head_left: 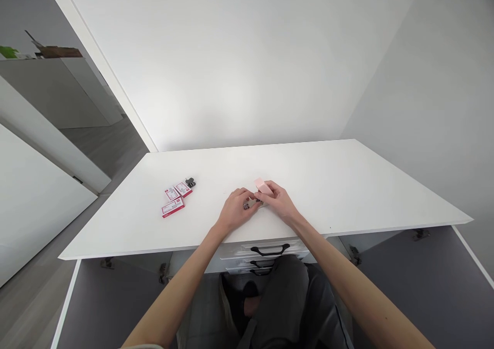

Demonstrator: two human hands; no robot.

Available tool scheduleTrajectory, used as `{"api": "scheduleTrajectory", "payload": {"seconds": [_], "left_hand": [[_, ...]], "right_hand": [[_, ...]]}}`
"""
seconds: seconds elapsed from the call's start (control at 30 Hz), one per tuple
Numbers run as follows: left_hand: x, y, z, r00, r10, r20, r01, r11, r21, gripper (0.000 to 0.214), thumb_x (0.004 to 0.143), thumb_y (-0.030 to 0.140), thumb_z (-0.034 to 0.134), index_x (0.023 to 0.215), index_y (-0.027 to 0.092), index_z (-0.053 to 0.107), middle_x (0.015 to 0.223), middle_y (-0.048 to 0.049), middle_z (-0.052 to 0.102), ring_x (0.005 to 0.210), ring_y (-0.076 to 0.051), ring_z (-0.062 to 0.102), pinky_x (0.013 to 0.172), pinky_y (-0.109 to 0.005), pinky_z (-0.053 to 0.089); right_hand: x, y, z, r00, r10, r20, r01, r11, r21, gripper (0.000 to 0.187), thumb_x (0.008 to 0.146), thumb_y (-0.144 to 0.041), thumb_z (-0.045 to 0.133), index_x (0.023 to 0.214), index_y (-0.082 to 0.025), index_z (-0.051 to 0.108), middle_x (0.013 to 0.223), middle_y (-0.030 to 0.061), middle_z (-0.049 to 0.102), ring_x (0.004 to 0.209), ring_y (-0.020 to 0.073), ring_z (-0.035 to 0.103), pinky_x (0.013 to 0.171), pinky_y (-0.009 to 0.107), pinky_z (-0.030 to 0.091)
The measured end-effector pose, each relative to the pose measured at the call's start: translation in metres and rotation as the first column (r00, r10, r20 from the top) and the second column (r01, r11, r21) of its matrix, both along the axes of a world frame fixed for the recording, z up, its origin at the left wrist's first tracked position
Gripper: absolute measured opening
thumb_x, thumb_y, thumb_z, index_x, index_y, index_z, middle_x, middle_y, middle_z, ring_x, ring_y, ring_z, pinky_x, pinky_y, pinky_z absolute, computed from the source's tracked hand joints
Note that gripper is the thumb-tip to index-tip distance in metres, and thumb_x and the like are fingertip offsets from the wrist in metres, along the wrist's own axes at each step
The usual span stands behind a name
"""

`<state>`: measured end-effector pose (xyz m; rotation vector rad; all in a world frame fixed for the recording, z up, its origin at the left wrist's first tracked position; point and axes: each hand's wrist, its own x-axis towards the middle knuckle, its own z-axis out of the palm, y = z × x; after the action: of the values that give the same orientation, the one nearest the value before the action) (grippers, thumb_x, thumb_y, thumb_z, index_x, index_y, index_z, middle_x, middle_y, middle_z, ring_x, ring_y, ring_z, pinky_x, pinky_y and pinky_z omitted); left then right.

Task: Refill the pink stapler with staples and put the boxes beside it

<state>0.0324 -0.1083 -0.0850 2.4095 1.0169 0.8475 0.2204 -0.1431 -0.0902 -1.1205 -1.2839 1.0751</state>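
My right hand (281, 202) is closed around a small pale pink box (263, 186), which it holds tilted just above the tabletop. Beside it, my left hand (234, 211) is closed too, its fingertips meeting those of the right hand below the box. A small dark, shiny thing (246, 205) shows by the left fingers, too small to name. Whatever else lies between the fingertips is mostly hidden.
Several small red-and-white boxes (173, 207) lie on the white tabletop (328, 184) to the left. Small black items (190, 182) sit beside them. Under the front edge are drawers with black handles (270, 249), between cabinet doors (424, 282) standing open.
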Motion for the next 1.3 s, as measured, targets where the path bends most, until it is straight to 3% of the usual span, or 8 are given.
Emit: {"api": "scheduleTrajectory", "payload": {"seconds": [0.47, 0.77, 0.97, 1.13, 1.23, 1.3], "left_hand": [[-0.001, -0.003, 0.002, 1.000, 0.024, -0.004, -0.024, 1.000, -0.017, 0.019, 0.095, 0.040, 0.068, 0.098, 0.022, 0.070, 0.098, -0.0043, 0.070, 0.090, -0.022, 0.063, 0.080, -0.037, 0.050], [0.000, -0.004, 0.002, 0.998, 0.030, 0.054, -0.027, 0.998, -0.053, 0.024, 0.092, 0.044, 0.071, 0.103, 0.023, 0.069, 0.103, -0.0055, 0.072, 0.098, -0.023, 0.066, 0.082, -0.036, 0.056], [-0.005, -0.006, 0.002, 0.998, 0.024, 0.059, -0.020, 0.998, -0.067, 0.027, 0.091, 0.042, 0.072, 0.111, 0.025, 0.068, 0.116, -0.0057, 0.071, 0.109, -0.025, 0.066, 0.091, -0.039, 0.057], [-0.039, -0.009, 0.002, 0.997, 0.074, 0.037, -0.076, 0.996, 0.045, 0.031, 0.094, 0.039, 0.070, 0.121, 0.027, 0.064, 0.127, -0.0070, 0.064, 0.125, -0.026, 0.059, 0.110, -0.044, 0.048], [-0.079, -0.010, 0.003, 0.974, 0.224, 0.029, -0.226, 0.964, 0.139, 0.032, 0.095, 0.038, 0.066, 0.125, 0.026, 0.061, 0.133, -0.0098, 0.057, 0.130, -0.028, 0.055, 0.115, -0.047, 0.043], [-0.110, -0.010, 0.006, 0.923, 0.381, 0.042, -0.382, 0.902, 0.200, 0.035, 0.094, 0.039, 0.066, 0.125, 0.023, 0.060, 0.132, -0.0127, 0.054, 0.131, -0.031, 0.052, 0.115, -0.051, 0.042]], "right_hand": [[0.000, -0.002, 0.000, 0.998, 0.010, -0.064, -0.010, 1.000, 0.000, 0.044, 0.078, -0.052, 0.085, 0.110, -0.026, 0.070, 0.105, 0.0023, 0.073, 0.104, 0.0257, 0.069, 0.091, 0.038, 0.054], [0.001, -0.001, -0.002, 0.992, -0.011, -0.124, 0.016, 0.999, 0.041, 0.053, 0.079, -0.051, 0.084, 0.123, -0.027, 0.068, 0.125, 0.0044, 0.072, 0.116, 0.0251, 0.066, 0.102, 0.039, 0.051], [0.000, -0.007, 0.004, 0.994, -0.024, -0.104, 0.030, 0.998, 0.056, 0.046, 0.092, -0.059, 0.066, 0.126, -0.027, 0.067, 0.128, 0.0060, 0.070, 0.115, 0.0248, 0.064, 0.103, 0.040, 0.048], [0.000, -0.007, -0.002, 0.986, -0.111, -0.126, 0.115, 0.993, 0.025, 0.050, 0.095, -0.065, 0.057, 0.127, -0.029, 0.067, 0.132, 0.0059, 0.068, 0.121, 0.0260, 0.063, 0.103, 0.041, 0.049], [-0.001, -0.005, -0.007, 0.970, -0.162, -0.180, 0.159, 0.987, -0.027, 0.053, 0.092, -0.068, 0.058, 0.127, -0.029, 0.066, 0.127, 0.0057, 0.069, 0.116, 0.0262, 0.066, 0.098, 0.041, 0.052], [-0.001, -0.004, -0.009, 0.955, -0.213, -0.208, 0.205, 0.977, -0.058, 0.052, 0.092, -0.068, 0.058, 0.127, -0.030, 0.065, 0.127, 0.0052, 0.068, 0.120, 0.0262, 0.066, 0.099, 0.041, 0.052]]}}
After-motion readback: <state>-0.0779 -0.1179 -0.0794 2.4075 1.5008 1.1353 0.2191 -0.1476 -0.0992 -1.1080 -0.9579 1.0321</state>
